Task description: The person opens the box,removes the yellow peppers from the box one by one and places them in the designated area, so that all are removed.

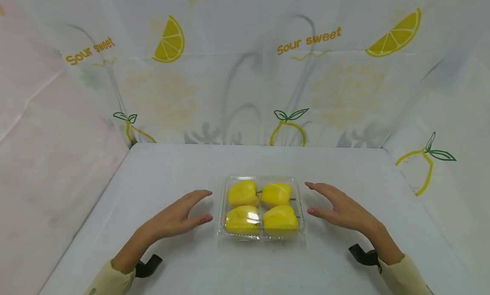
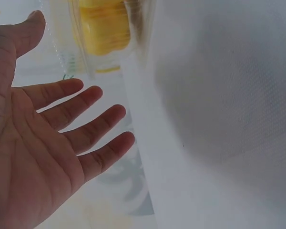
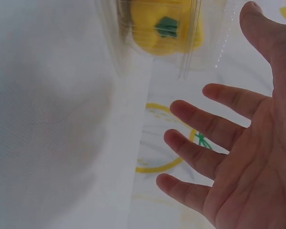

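A clear plastic clamshell box (image 1: 261, 239) lies closed on the white table, with several yellow bell peppers (image 1: 276, 194) inside in two rows. To its left, my left hand (image 1: 174, 216) is held apart from the box, thumb and fingers spread. My right hand (image 1: 344, 208) mirrors it on the other side, also not touching. Both palms face the box in the wrist views. A yellow pepper (image 2: 105, 28) shows through the box wall in the left wrist view. In the right wrist view another pepper (image 3: 145, 28) shows a green stem end.
The white table (image 1: 183, 167) runs back to a fabric backdrop (image 1: 229, 86) printed with lemons and lettering. Pinkish cloth (image 1: 49, 159) bounds the left side and pale printed cloth the right. Black curved pieces (image 1: 148, 266) are worn at both wrists.
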Action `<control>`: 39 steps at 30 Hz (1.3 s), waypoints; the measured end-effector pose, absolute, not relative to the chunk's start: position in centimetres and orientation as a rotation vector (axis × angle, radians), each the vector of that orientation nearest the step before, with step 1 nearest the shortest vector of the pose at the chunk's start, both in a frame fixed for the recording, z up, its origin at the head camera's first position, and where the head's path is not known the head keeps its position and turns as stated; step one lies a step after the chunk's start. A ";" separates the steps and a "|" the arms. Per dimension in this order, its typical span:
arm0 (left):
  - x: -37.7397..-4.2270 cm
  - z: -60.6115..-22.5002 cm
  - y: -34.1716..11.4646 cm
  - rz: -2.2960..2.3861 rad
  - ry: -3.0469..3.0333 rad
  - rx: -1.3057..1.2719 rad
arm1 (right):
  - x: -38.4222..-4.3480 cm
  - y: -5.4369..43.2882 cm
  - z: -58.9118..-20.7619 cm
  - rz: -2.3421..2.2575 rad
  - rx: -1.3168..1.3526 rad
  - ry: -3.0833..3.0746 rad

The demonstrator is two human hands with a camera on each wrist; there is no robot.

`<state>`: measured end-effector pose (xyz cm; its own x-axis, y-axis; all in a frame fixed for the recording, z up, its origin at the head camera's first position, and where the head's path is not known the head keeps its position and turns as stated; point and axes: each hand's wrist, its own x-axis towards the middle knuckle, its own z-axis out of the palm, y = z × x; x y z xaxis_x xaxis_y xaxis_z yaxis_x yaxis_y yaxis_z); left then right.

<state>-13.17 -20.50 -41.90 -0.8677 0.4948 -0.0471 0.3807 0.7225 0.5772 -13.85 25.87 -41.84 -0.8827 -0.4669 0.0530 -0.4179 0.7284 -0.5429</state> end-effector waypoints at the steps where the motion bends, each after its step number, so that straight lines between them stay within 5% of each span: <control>1: -13.1 -41.9 -20.4 0.870 2.713 0.707 | -13.8 25.8 -41.8 -0.866 -0.736 2.832; 39: -11.8 -41.7 -19.1 1.041 2.492 0.806 | -11.9 24.9 -42.0 -0.893 -0.875 2.726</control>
